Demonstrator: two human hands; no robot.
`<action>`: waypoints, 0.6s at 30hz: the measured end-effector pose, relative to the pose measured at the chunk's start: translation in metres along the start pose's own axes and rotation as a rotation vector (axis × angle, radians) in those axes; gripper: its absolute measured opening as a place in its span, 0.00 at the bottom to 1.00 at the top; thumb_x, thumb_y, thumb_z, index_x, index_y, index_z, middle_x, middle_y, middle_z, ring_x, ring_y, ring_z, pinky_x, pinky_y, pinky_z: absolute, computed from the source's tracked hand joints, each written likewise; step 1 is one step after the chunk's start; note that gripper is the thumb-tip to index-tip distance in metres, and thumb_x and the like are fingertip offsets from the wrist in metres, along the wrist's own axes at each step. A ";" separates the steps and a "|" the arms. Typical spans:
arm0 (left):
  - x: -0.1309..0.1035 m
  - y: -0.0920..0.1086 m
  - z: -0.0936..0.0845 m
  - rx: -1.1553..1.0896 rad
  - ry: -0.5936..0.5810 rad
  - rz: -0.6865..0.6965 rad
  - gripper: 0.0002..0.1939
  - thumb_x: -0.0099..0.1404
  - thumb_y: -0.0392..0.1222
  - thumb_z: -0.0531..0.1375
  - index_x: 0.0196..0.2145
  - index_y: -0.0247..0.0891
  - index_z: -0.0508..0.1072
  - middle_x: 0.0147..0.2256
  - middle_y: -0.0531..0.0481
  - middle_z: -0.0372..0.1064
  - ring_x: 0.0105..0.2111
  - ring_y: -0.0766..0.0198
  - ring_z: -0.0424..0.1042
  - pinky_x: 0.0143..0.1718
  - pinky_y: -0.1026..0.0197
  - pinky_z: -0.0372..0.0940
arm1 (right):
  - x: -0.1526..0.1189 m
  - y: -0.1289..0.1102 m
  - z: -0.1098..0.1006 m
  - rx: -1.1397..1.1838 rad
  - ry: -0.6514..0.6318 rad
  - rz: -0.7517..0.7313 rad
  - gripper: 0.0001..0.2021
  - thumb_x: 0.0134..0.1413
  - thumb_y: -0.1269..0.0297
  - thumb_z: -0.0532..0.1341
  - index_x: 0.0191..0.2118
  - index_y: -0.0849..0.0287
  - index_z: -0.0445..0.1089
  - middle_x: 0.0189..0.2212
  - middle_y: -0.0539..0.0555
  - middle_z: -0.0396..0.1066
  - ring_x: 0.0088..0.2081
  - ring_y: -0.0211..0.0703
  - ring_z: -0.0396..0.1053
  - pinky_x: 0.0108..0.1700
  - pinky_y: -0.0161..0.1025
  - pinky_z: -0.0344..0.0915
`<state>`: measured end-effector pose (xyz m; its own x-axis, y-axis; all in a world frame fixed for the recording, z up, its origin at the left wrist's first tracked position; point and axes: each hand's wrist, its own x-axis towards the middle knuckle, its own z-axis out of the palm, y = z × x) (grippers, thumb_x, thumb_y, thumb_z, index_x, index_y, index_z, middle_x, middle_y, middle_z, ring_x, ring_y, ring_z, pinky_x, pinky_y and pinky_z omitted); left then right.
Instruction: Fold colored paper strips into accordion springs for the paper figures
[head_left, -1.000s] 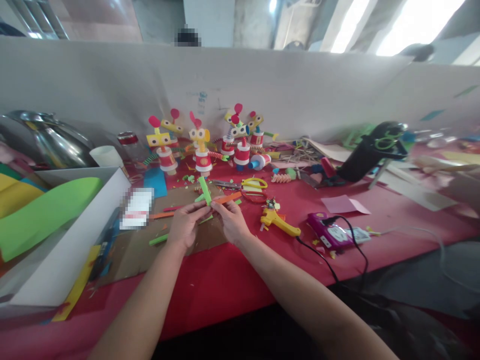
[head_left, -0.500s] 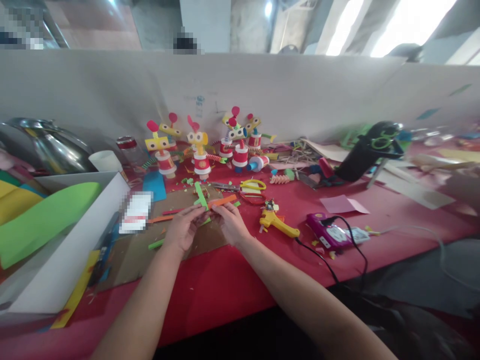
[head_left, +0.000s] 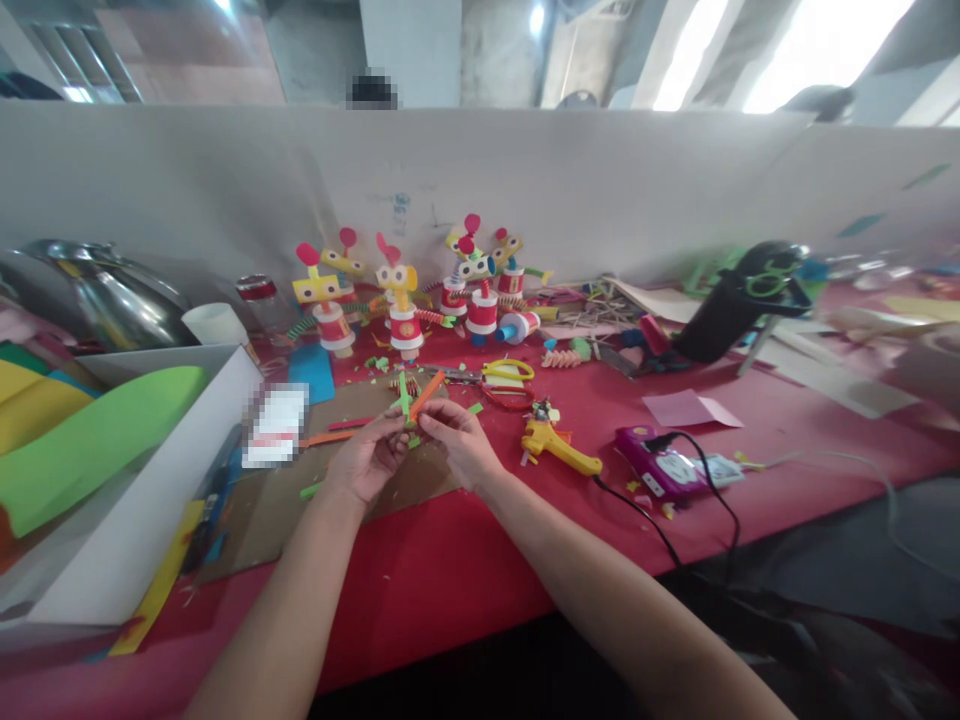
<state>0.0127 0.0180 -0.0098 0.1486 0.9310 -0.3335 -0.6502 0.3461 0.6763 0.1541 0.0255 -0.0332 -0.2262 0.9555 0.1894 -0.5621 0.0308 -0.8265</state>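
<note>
Over the brown cardboard (head_left: 262,520), both hands meet at two joined paper strips. My left hand (head_left: 371,450) is closed on the green strip (head_left: 404,393), which points up and away. My right hand (head_left: 457,437) pinches the orange strip (head_left: 427,393) near where it meets the green one; its far end slants up to the right. The fingertips partly hide the joint. Loose orange and green strips lie on the cardboard left of my left hand. Scissors with yellow handles (head_left: 510,372) rest just beyond my right hand, and a yellow glue gun (head_left: 559,447) lies to its right.
Paper-cup figures (head_left: 406,330) stand along the back. A white box (head_left: 150,520) with coloured sheets is at the left, near a metal jug (head_left: 124,300). To the right are a purple power strip (head_left: 660,462), a cable and a black holder (head_left: 712,315).
The orange strip has swung from pointing right to pointing up, closer to the green strip, which now stands more upright. Both hands stay in nearly the same place.
</note>
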 end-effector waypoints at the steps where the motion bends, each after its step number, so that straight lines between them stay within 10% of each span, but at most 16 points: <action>1: 0.000 0.000 0.000 0.022 -0.009 0.017 0.12 0.52 0.24 0.61 0.36 0.32 0.72 0.23 0.52 0.70 0.19 0.74 0.68 0.20 0.74 0.64 | 0.000 0.000 0.000 -0.004 0.001 0.003 0.10 0.42 0.62 0.69 0.33 0.58 0.73 0.29 0.49 0.72 0.29 0.35 0.67 0.35 0.34 0.65; 18: -0.004 -0.003 0.004 0.208 -0.030 0.103 0.15 0.46 0.30 0.66 0.35 0.34 0.73 0.21 0.55 0.68 0.18 0.75 0.63 0.18 0.74 0.56 | 0.003 0.005 -0.006 -0.473 0.000 -0.219 0.12 0.40 0.56 0.69 0.30 0.59 0.73 0.28 0.53 0.72 0.32 0.43 0.69 0.38 0.40 0.67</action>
<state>0.0171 0.0137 -0.0082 0.1134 0.9645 -0.2384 -0.4956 0.2629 0.8278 0.1556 0.0298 -0.0398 -0.1437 0.9116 0.3853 -0.1758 0.3596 -0.9164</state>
